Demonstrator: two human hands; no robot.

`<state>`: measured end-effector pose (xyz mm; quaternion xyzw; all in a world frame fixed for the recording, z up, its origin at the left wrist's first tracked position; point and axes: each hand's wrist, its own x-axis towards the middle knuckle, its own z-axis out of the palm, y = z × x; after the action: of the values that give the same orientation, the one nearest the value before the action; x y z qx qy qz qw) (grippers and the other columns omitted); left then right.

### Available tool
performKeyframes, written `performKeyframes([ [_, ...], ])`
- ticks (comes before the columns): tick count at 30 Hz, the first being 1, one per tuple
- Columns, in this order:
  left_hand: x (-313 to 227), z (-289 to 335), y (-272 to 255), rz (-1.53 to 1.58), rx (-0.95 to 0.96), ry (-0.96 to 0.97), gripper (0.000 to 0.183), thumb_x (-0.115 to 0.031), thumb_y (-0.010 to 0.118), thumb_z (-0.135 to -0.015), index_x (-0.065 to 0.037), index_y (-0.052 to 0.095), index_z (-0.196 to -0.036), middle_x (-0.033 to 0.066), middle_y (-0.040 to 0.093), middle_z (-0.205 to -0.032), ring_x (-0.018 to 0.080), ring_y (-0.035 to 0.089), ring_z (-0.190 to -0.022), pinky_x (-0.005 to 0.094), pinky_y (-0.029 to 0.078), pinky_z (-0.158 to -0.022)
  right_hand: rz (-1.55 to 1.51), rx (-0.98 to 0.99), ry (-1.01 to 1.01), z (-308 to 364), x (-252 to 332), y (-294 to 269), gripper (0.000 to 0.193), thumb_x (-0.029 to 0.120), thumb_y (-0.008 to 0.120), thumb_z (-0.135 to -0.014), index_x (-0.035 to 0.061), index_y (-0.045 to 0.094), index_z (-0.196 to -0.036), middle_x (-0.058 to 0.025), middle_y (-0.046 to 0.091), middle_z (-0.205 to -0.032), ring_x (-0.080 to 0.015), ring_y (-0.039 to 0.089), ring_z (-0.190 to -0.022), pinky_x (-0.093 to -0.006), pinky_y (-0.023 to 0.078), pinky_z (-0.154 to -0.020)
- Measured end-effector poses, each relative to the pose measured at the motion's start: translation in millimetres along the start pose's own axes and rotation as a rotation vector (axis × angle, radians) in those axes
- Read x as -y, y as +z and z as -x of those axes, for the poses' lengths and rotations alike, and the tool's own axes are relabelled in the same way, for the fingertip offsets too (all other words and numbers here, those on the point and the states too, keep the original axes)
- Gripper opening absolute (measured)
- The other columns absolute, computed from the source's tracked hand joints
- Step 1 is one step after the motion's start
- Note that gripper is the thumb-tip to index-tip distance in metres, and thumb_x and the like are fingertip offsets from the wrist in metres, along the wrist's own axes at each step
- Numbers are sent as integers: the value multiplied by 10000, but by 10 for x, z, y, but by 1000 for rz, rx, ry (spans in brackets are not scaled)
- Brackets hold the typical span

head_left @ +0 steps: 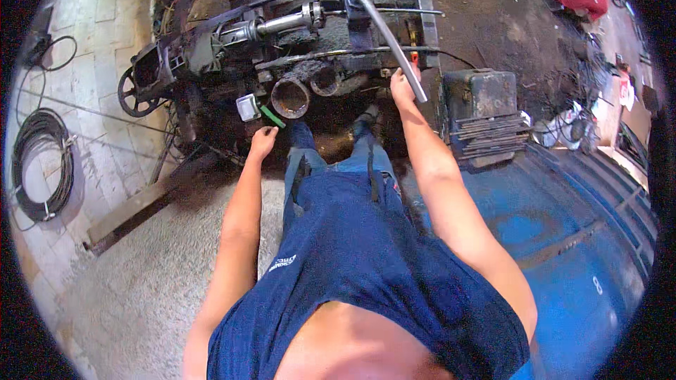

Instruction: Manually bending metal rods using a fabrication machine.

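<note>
My left hand [264, 142] is low at the near left side of a dark, greasy machine [225, 39], its fingers drawn together. Just beyond the fingertips is a narrow green strip [272, 117], with a small pale box [248, 108] to its left. Whether the fingers hold anything is too small to make out. At the machine's right end, my right hand [403, 89] is closed around a long straight metal bar [384, 28] near its lower end. That bar slants up and left across the machine and partly covers the fingers. An orange-red piece [414, 57] shows just beyond this hand.
Two open round pipe ends [290, 98] face me from the machine, and a handwheel [131, 91] sits at its left. On the right stand a grey metal box [481, 91] and stacked thin bars [491, 135] beside a blue surface [535, 239]. Coiled black cable [44, 165] lies far left.
</note>
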<state>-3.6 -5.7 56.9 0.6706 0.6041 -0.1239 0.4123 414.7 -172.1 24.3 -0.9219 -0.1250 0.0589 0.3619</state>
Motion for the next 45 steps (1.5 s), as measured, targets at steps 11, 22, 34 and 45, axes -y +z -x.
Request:
performKeyframes([
  [11, -4, 7, 84, 426, 32, -230, 538, -405, 587, -911, -27, 527, -1289, 72, 628, -1103, 170, 608, -929, 329, 488, -737, -68, 105, -47, 116, 203, -107, 238, 158, 626, -834, -13, 610, -999, -176, 603, -837, -339, 608, -823, -430, 483, -750],
  [22, -260, -459, 198, 1340, 63, -564, 404, -430, 361, -1007, -75, 485, -859, 27, 471, -676, 162, 434, -544, 345, 425, -569, -182, 285, -818, -125, 2331, -1122, 238, 114, 629, -825, -5, 604, -1030, -184, 601, -976, -351, 589, -925, -418, 480, -828],
  [34, -524, -443, -238, 2027, 154, -635, 348, -279, 295, -1019, -68, 341, -746, 17, 341, -589, 131, 271, -432, 296, 259, -465, 258, 169, -796, -929, 2541, -348, 282, 184, 515, -897, -65, 516, -1030, -278, 542, -1011, -445, 551, -966, -508, 482, -839],
  [45, -519, -441, -216, 1960, 153, -640, 288, -287, 314, -1005, -86, 369, -805, 21, 390, -623, 147, 314, -449, 311, 309, -505, 152, 198, -737, -1020, 2425, -248, 284, 165, 532, -842, -53, 529, -1024, -275, 571, -983, -458, 565, -943, -508, 470, -856],
])
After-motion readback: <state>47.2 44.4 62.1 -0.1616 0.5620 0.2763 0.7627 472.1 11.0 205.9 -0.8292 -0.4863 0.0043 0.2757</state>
